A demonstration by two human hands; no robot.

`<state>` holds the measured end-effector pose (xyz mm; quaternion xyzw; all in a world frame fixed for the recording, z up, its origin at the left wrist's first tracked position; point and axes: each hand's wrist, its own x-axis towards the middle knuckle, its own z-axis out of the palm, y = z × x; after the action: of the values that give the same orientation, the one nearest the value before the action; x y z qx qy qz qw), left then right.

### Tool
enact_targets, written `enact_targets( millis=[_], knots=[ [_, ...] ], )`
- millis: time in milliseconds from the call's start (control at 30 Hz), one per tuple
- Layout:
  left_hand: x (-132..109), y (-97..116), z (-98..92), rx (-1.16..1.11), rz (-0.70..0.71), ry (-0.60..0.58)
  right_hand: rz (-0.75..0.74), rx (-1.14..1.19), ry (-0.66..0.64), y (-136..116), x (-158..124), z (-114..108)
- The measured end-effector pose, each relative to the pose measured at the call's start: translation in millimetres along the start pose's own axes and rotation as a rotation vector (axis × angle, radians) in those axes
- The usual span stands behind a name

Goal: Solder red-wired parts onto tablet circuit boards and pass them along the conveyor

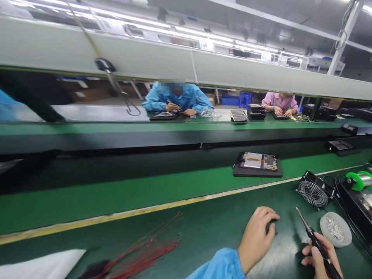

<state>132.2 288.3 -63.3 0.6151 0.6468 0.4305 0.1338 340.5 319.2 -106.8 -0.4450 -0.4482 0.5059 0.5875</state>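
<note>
My right hand [322,257] is closed around a black soldering iron [315,242], its metal tip pointing up and to the left over the green bench. Bare and with its fingers loosely curved apart, my left hand [258,236] hovers at or rests on the bench top; contact is hard to tell. Just right of the iron stands a white round tub [335,228] of small silvery bits. A bundle of thin red and black wires [145,255] lies to the left of my left sleeve. Beyond my hands, an opened tablet [258,161] lies on a black pad.
A small fan [315,190] with a wire guard stands behind the tub. At the right edge is a green spool of solder wire [359,181]. A hook [130,106] hangs at upper left. Two co-workers sit across the line. A white sheet [43,265] lies at lower left.
</note>
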Motion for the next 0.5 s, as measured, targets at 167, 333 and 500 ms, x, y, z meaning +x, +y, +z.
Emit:
enact_targets(
  millis=[167,333,500],
  knots=[
    [-1.1,6.1,-1.3,-0.116,-0.029,-0.014,-0.037,-0.030,0.012,-0.9,-2.5,3.0],
    [4.7,5.7,-5.1,-0.179,-0.069,-0.008,-0.074,-0.036,0.026,-4.7,-3.5,8.3],
    [6.3,4.4,-5.7,-0.220,-0.129,0.025,-0.078,-0.034,0.012,-9.1,-3.3,10.2]
  ],
)
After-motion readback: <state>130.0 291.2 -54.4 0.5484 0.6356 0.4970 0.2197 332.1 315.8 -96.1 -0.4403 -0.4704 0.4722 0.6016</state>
